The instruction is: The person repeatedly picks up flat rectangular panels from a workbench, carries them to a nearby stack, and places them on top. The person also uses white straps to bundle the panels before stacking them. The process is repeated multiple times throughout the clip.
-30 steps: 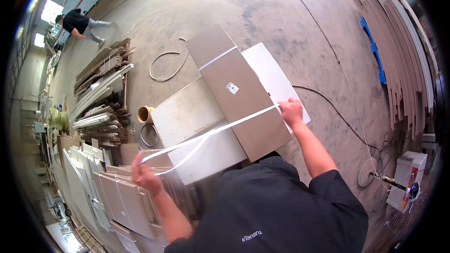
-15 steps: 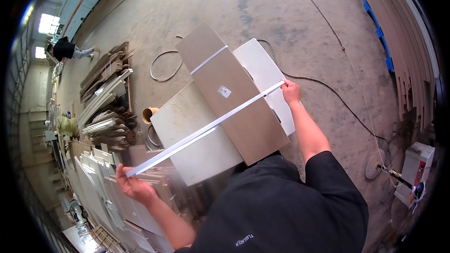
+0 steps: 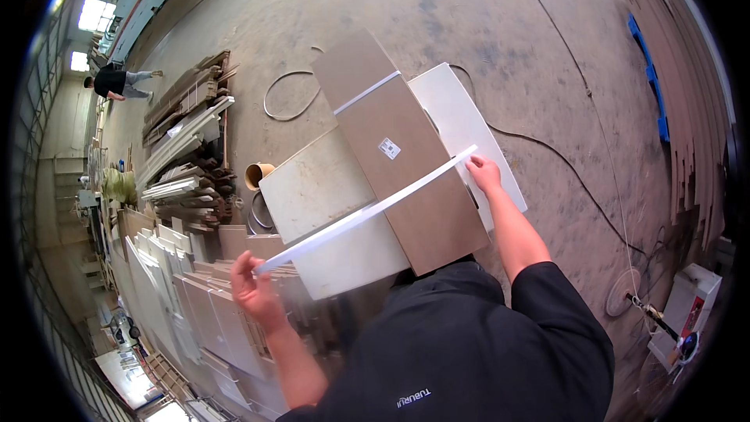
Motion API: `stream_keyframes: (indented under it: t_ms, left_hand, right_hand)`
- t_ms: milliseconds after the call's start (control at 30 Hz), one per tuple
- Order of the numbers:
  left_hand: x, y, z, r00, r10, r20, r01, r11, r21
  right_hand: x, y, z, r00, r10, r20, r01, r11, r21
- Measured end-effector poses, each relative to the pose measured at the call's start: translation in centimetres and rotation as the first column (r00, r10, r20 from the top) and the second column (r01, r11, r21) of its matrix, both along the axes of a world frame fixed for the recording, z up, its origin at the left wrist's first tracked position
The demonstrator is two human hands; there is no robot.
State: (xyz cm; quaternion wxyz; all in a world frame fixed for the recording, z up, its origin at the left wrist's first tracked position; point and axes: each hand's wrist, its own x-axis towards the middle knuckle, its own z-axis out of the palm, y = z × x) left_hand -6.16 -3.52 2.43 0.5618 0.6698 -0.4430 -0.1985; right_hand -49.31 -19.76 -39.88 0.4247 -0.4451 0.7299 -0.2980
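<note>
A long white flat strap (image 3: 367, 211) stretches across a stack of brown boards (image 3: 426, 211), bowing slightly between my hands. My left hand (image 3: 258, 293) pinches its near-left end, out beyond the stack. At the right, my right hand (image 3: 486, 176) grips the strap close to its other end, over the white board surface. Another white band (image 3: 367, 93) lies across the far part of the brown boards, and a white label (image 3: 389, 148) is stuck near their middle. Beneath the brown boards, a pale panel (image 3: 316, 187) juts out left and a white panel (image 3: 453, 101) juts out right.
Stacked boards and strips (image 3: 187, 133) lie at the left, beside a cardboard tube (image 3: 258, 175) and a looped band (image 3: 291, 96). A dark cable (image 3: 547, 144) crosses the floor at right. A white box-shaped machine (image 3: 691, 305) stands at lower right. A person (image 3: 117, 82) walks at far left.
My left hand has moved right and slightly up, closer to the stack, and the strap has gone from nearly straight to slightly bowed. The view has shifted a little.
</note>
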Motion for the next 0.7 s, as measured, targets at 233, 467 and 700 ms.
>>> stream_keyframes:
  t_ms: [233,467,700]
  left_hand:
    - [-4.8,-2.4,-0.9,0.762,-0.277,0.586,0.170,0.958,0.232]
    - [-7.3,-1.7,-5.3,0.811,-0.437,0.389,0.351,0.895,0.275]
    - [-8.6,3.5,-14.1,0.774,-0.601,0.197,0.440,0.735,0.515]
  right_hand:
    - [-6.0,9.8,1.3,0.997,0.065,0.052,-0.070,0.991,0.116]
    - [-6.5,17.2,3.9,0.966,0.103,0.237,-0.170,0.945,0.281]
    - [-4.7,16.0,8.6,0.880,0.472,0.059,-0.423,0.718,0.553]
